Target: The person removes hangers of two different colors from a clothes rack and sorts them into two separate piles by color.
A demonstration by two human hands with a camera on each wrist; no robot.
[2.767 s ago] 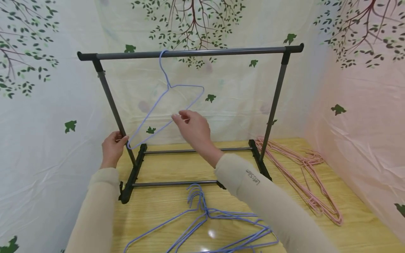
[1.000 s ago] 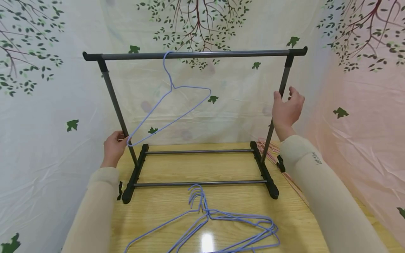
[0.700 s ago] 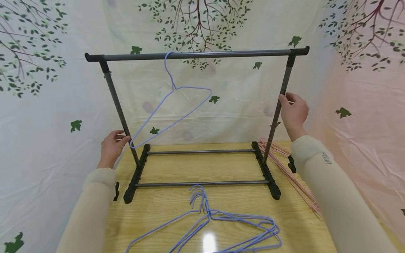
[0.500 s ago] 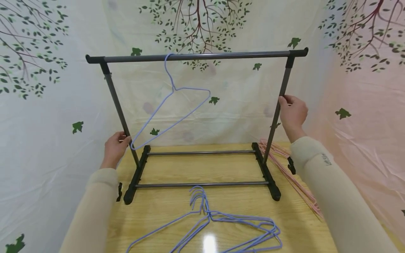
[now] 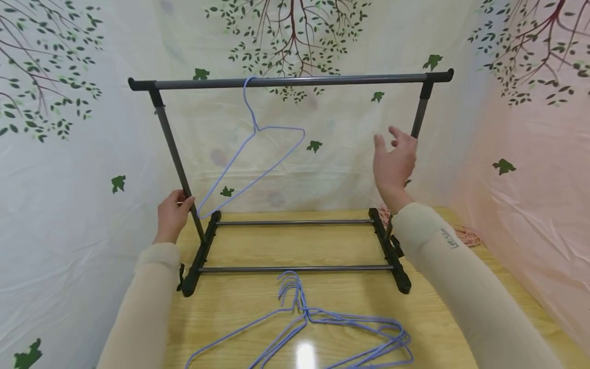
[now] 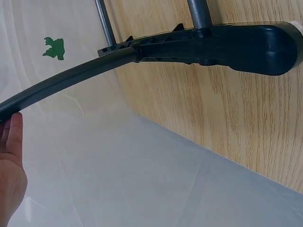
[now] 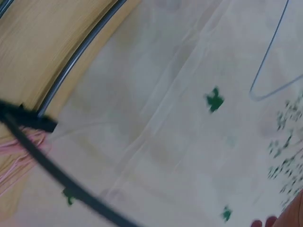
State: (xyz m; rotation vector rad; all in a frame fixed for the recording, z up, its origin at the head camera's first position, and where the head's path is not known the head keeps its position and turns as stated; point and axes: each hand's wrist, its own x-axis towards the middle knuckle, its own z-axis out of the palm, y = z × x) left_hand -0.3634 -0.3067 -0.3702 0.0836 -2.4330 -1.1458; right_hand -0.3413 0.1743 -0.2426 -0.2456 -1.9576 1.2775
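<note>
A black metal clothes rack (image 5: 322,81) stands on the wooden table. One blue wire hanger (image 5: 254,123) hangs from its top bar, left of centre, turned at an angle. My left hand (image 5: 172,218) holds the rack's left post low down, thumb in front and fingers behind; the left wrist view has those fingers against the post (image 6: 71,80). Close by, the hanger's lower left corner overlaps the post. My right hand (image 5: 395,161) is raised with fingers spread, holding nothing, and covers part of the right post. In the right wrist view only its fingertips (image 7: 272,221) and part of the hand show.
Several blue wire hangers (image 5: 305,313) lie in a pile in front of the rack, hooks toward it. Pink hangers (image 5: 466,236) lie right of the rack, mostly behind my right sleeve. A leaf-printed sheet (image 5: 341,179) closes off the back and sides.
My right hand went from near the hanging hanger to the right post, touched it, then let go and moved left. My left hand has stayed on the left post.
</note>
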